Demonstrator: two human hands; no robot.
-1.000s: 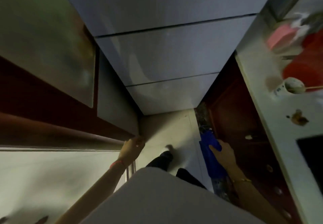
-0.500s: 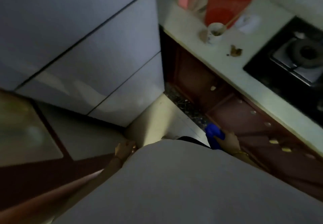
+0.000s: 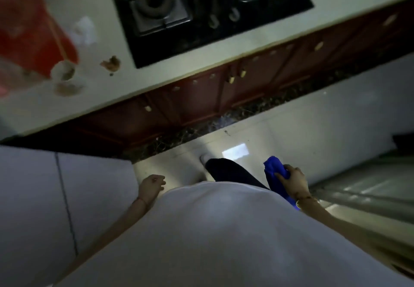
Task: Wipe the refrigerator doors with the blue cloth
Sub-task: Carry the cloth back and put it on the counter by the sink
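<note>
The blue cloth (image 3: pixel 274 170) hangs bunched from my right hand (image 3: pixel 293 181), which grips it low at my right side, over the pale floor. My left hand (image 3: pixel 151 185) hangs at my left side with loosely curled fingers and holds nothing. It is close to the edge of the grey refrigerator doors (image 3: pixel 33 197), which fill the lower left of the view with a thin dark seam between panels. The cloth is well apart from the doors. My white shirt hides the lower middle of the view.
A pale counter (image 3: pixel 156 69) runs across the top with a black gas hob (image 3: pixel 201 13), a red container (image 3: pixel 31 31), a small cup (image 3: pixel 63 71) and a brown stain. Dark red cabinets (image 3: pixel 201 94) stand below it. A metal threshold (image 3: pixel 369 188) lies at the right.
The view has swung right, from facing the refrigerator doors to facing the counter and hob. My right hand still holds the cloth low; my left hand stays near the refrigerator's edge.
</note>
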